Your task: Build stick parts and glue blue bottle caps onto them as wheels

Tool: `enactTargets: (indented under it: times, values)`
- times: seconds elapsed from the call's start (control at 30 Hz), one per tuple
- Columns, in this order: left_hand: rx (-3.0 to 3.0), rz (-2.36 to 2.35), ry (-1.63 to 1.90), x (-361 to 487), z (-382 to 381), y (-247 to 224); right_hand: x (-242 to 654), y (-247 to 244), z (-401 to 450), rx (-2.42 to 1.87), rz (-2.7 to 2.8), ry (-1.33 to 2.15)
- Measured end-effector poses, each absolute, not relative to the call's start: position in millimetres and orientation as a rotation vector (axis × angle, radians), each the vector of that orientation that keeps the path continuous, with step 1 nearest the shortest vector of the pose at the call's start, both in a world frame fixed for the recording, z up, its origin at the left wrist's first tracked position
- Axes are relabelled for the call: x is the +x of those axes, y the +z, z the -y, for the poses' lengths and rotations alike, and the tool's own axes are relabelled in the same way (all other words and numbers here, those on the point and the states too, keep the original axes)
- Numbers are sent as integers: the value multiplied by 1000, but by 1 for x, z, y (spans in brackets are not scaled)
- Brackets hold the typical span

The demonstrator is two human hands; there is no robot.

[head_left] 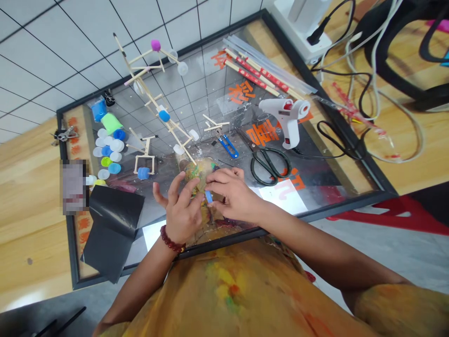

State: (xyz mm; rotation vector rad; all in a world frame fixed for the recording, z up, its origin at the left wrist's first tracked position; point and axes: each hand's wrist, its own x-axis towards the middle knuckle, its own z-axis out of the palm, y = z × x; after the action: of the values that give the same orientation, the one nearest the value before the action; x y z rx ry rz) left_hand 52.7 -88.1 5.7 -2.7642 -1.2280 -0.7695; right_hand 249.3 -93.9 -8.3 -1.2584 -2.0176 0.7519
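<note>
On the framed glass tabletop, at its left edge, a metal clip sits on the black rim. A black sheet lies in the near left corner, part of it folded over. Just beyond it are loose bottle caps in white, blue, green and yellow, with a blue packet and a green packet behind them. Right of the caps is a small stick frame with a blue cap at its near end.

The left hand, a red bead bracelet at its wrist, is over the near middle of the glass, its fingers bent and spread apart; I cannot tell whether their tips grip anything. Beyond it stretches a long stick model with several caps on it. The right hand pinches a blue piece between thumb and fingers, just beside the left fingertips.

Beyond the right hand are small blue snips, close to a few loose sticks, then black-handled scissors. Farther right, a white glue gun lies near red-wrapped chopsticks. Past the frame are a white power strip and tangled cables.
</note>
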Motion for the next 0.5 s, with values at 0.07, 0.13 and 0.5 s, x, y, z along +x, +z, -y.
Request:
enactTargets:
  times: [0.07,0.13,0.5]
  values:
    - [-2744,1244,-747,48,85,4,250,-9,94,-1254,2006,746]
    - [-2681,1281,-716,41,82,3,251,-10,94,-1249,1995,744]
    - [-2705,1285,-761,53,88,9,249,-10,95,-1312,2015,715]
